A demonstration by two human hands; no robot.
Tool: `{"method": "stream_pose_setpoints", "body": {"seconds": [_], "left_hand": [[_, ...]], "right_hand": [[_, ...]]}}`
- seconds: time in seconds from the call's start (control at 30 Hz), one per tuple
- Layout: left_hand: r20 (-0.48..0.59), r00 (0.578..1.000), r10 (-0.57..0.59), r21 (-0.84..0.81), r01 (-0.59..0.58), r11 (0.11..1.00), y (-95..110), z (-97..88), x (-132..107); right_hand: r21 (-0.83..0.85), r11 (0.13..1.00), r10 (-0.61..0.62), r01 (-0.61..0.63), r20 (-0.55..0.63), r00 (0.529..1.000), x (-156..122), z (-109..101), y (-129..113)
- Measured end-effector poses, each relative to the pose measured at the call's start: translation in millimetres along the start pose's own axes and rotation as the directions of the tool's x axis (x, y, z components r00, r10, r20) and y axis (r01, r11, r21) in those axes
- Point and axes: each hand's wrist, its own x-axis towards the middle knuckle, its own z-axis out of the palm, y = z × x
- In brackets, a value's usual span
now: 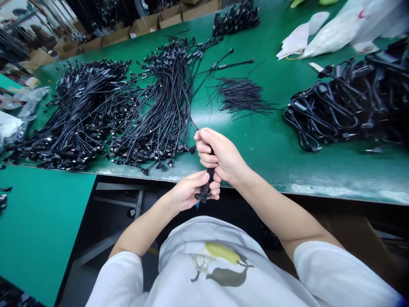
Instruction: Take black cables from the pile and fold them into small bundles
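Just off the table's front edge, my left hand (191,189) is closed around the lower part of a folded black cable (210,177). The cable's dark connector end pokes out below my fingers. Directly above, my right hand (220,155) grips the upper part of the same cable. A thin dark strand rises from my right fingertips toward the pile of straight black cables (172,94) on the left. Beyond my right hand lies a heap of short thin black ties (243,96). My fingers hide most of the held cable.
A second cable pile (83,111) lies farther left on the green table (255,157). Bundled, coiled cables (345,98) are heaped at the right, with another bundled heap (236,18) at the back. White plastic bags (338,36) lie back right. Cardboard boxes (145,25) line the far edge.
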Motion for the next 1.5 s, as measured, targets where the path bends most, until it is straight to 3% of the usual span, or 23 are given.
{"method": "stream_pose_setpoints", "body": {"seconds": [0.13,0.2,0.23,0.27,0.3,0.33,0.4,0.43,0.5,0.57,0.67,0.8,0.9,0.97,1.03,1.1,1.17,1.23,1.3,1.4,1.5], "left_hand": [[-0.079,0.997,-0.019,0.0,0.019,1.0,2,7.0,4],[-0.129,0.987,0.097,-0.033,-0.102,0.994,6,8.5,8],[-0.174,0.965,0.194,-0.055,-0.206,0.977,10,8.3,10],[-0.234,0.925,0.3,-0.071,-0.323,0.944,14,7.3,12],[-0.3,0.869,0.393,-0.071,-0.431,0.899,18,5.7,13],[-0.36,0.811,0.462,-0.059,-0.514,0.856,22,3.8,15],[-0.433,0.739,0.516,-0.038,-0.587,0.809,28,0.2,15],[-0.449,0.732,0.512,-0.039,-0.588,0.808,30,-1.1,15],[-0.462,0.746,0.48,-0.052,-0.563,0.825,29,-1.9,15],[-0.471,0.746,0.471,-0.045,-0.553,0.832,26,-1.0,15],[-0.46,0.741,0.488,-0.019,-0.558,0.83,23,0.4,15],[-0.382,0.778,0.499,-0.025,-0.549,0.836,26,-3.0,9],[-0.327,0.782,0.53,0.021,-0.555,0.831,25,-6.6,3],[-0.301,0.78,0.548,0.105,-0.544,0.832,19,-6.4,1],[-0.24,0.811,0.533,0.205,-0.494,0.845,10,-3.6,1],[-0.165,0.856,0.49,0.278,-0.437,0.856,1,0.6,1],[-0.126,0.887,0.444,0.3,-0.392,0.869,-4,4.1,0],[-0.119,0.912,0.392,0.274,-0.349,0.896,-4,5.1,-4],[-0.093,0.942,0.323,0.23,-0.295,0.927,-2,3.8,-7],[-0.02,0.973,0.231,0.18,-0.223,0.958,1,0.9,-10],[0.03,0.989,0.146,0.146,-0.149,0.978,2,1.0,-9]], "right_hand": [[-0.115,0.993,-0.016,0.016,0.006,1.0,7,-6,1],[-0.334,0.925,-0.201,0.178,-0.034,0.979,7,-14,4],[-0.493,0.818,-0.353,0.295,-0.025,0.935,5,-18,6],[-0.653,0.643,-0.502,0.4,0.035,0.864,1,-21,9],[-0.775,0.419,-0.602,0.473,0.153,0.783,-4,-24,12],[-0.838,0.182,-0.629,0.515,0.303,0.716,-9,-26,17],[-0.813,-0.197,-0.515,0.547,0.561,0.648,-19,-27,29],[-0.771,-0.314,-0.44,0.554,0.635,0.635,-23,-26,36],[-0.739,-0.41,-0.383,0.535,0.672,0.634,-26,-23,49],[-0.797,-0.344,-0.431,0.497,0.604,0.67,-25,-19,57],[-0.899,-0.079,-0.456,0.43,0.416,0.787,-24,-15,61],[-0.896,0.239,-0.295,0.375,0.302,0.907,-31,-18,49],[-0.865,0.324,-0.201,0.383,0.333,0.921,-35,-27,30],[-0.843,0.392,-0.314,0.368,0.253,0.915,-33,-32,16],[-0.763,0.542,-0.398,0.352,0.135,0.907,-26,-32,3],[-0.679,0.675,-0.299,0.286,0.103,0.949,-18,-29,-5],[-0.685,0.697,-0.177,0.214,0.126,0.976,-11,-26,-8],[-0.694,0.695,-0.168,0.189,0.099,0.981,-7,-27,-7],[-0.628,0.759,-0.176,0.171,0.056,0.983,-7,-29,-4],[-0.453,0.89,-0.06,0.057,0.007,0.998,-13,-32,1],[-0.301,0.953,0.025,-0.022,0.007,1.0,-19,-31,0]]}}
